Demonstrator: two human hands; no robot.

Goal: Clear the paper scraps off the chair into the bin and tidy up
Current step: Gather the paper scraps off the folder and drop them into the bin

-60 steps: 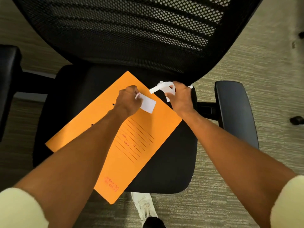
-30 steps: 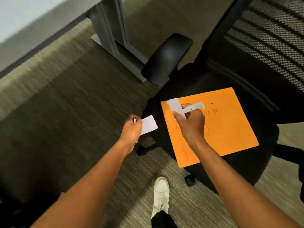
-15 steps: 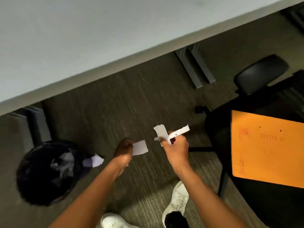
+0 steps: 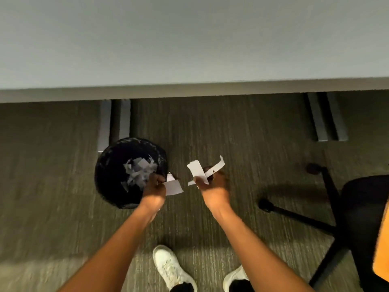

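A round black bin point(image 4: 109, 163) stands on the carpet under the desk edge, with several white paper scraps point(image 4: 139, 172) inside. My left hand point(image 4: 154, 189) hovers at the bin's right rim, pinching a white rectangular scrap point(image 4: 173, 187). To the right, apart from the bin, my right hand point(image 4: 213, 186) grips a few white paper strips point(image 4: 200, 172) that stick up from the fingers. The black chair point(image 4: 362, 218) sits at the far right, with an orange envelope point(image 4: 383, 249) just showing on its seat.
A grey desk top point(image 4: 189, 43) fills the upper half, with its metal legs point(image 4: 114, 121) behind the bin and another leg point(image 4: 327, 116) at the right. The chair's wheeled base point(image 4: 294, 213) spreads over the carpet. My white shoes point(image 4: 170, 268) are below.
I turned away from the chair toward the desk and bin. Both hands carried their scraps leftward; the left hand now reaches the bin's rim.
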